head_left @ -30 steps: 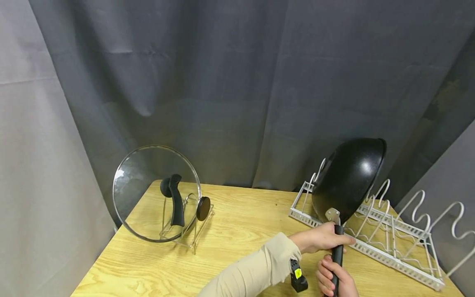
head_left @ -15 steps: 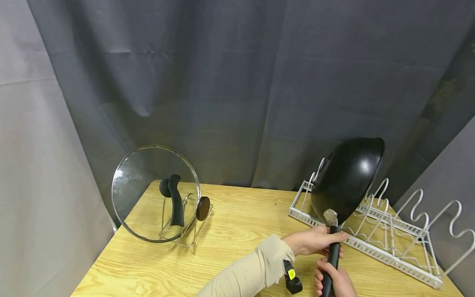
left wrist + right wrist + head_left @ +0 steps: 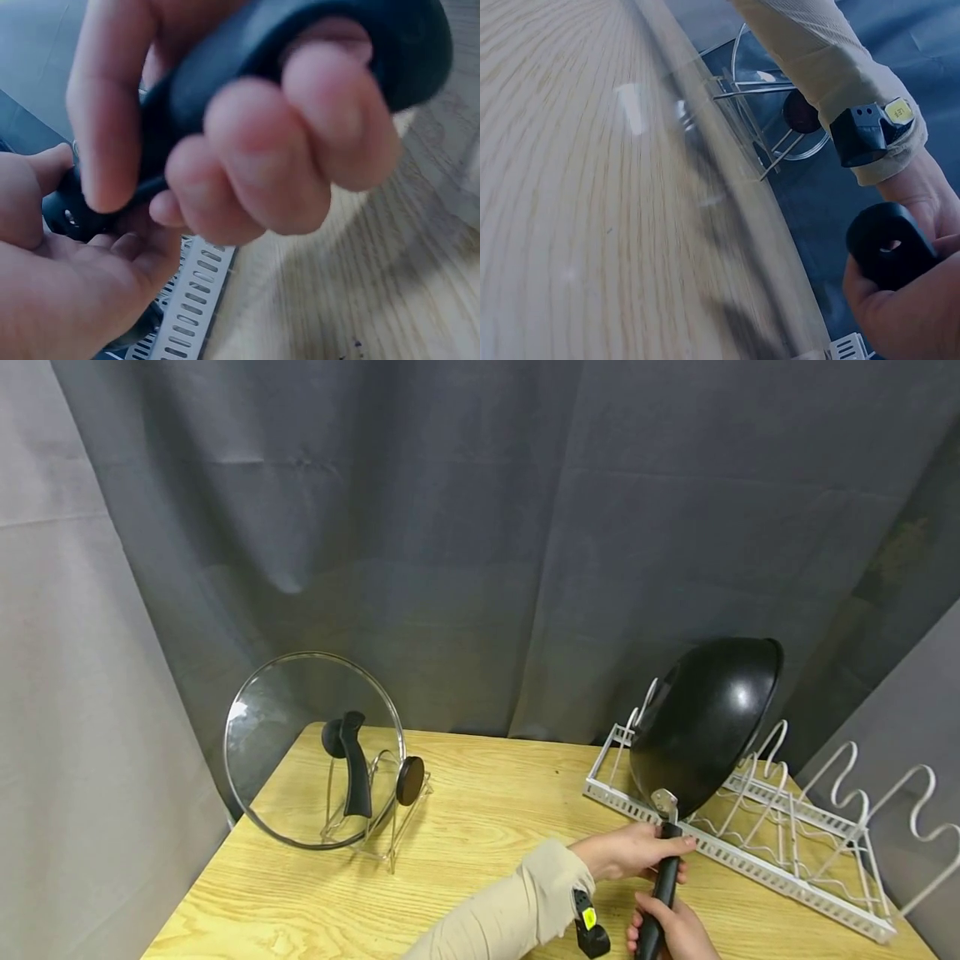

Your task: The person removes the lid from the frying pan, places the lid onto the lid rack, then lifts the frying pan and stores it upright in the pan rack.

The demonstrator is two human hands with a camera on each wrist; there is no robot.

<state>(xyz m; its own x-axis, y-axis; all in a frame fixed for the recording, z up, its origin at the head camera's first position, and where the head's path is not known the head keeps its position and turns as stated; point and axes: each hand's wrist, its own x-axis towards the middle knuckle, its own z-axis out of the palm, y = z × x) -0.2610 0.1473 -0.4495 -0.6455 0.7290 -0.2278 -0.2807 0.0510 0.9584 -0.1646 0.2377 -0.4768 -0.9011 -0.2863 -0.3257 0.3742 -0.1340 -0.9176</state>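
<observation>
A black wok stands on its side in the white wire pan rack, its rounded underside facing left and toward me. Its long black handle slants down toward me. My left hand grips the handle close to the metal bracket, thumb laid across the top. Lower down, my right hand holds the handle's end. Seen from the left wrist, the right hand's fingers curl round the handle near its hanging hole. The right wrist view shows the handle's rounded tip poking out of the right hand.
A glass lid with a black handle leans upright in a small wire stand at the left of the wooden table. Beside it shows a dark round knob. Several wavy wire dividers rise from the rack's right side.
The handle's lower end has swung left and toward me, with my right hand following. My left hand has shifted slightly left and down. The wok's bowl stays nearly in place in the rack.
</observation>
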